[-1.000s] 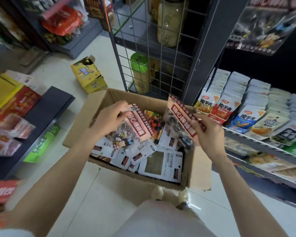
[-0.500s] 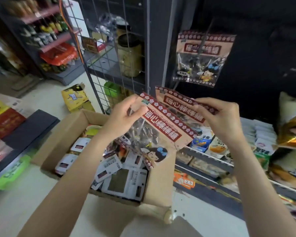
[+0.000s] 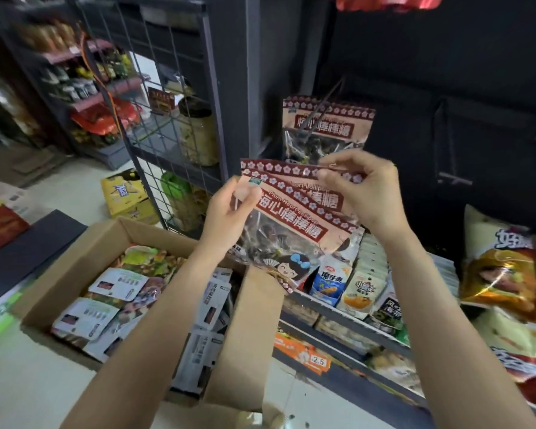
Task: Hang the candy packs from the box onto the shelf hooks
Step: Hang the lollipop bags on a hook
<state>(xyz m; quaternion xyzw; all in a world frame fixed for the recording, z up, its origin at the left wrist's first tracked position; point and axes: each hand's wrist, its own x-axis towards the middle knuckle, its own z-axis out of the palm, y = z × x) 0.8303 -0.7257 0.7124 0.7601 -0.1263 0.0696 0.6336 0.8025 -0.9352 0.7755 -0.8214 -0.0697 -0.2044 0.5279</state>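
My left hand [image 3: 229,212] pinches the top left corner of a lollipop candy pack [image 3: 291,230] with a pink and dark red header. My right hand [image 3: 365,190] pinches the flowered top strip of a second, matching pack [image 3: 294,172] that lies just behind the first. Both packs are held up in front of the dark shelf panel. Above them a third matching pack [image 3: 328,125] hangs on a metal shelf hook [image 3: 328,99]. The open cardboard box [image 3: 75,264] sits below my left arm with several snack packs inside.
A wire grid panel [image 3: 155,97] stands left of the hook panel. An empty hook [image 3: 454,174] sticks out to the right. Small snack sachets [image 3: 362,289] fill the shelf below, chip bags [image 3: 505,274] sit at right, and a yellow carton [image 3: 124,193] lies on the floor.
Both hands lifted the two candy packs out of the box and up toward the hanging pack. My view rose from the box to the hook panel.
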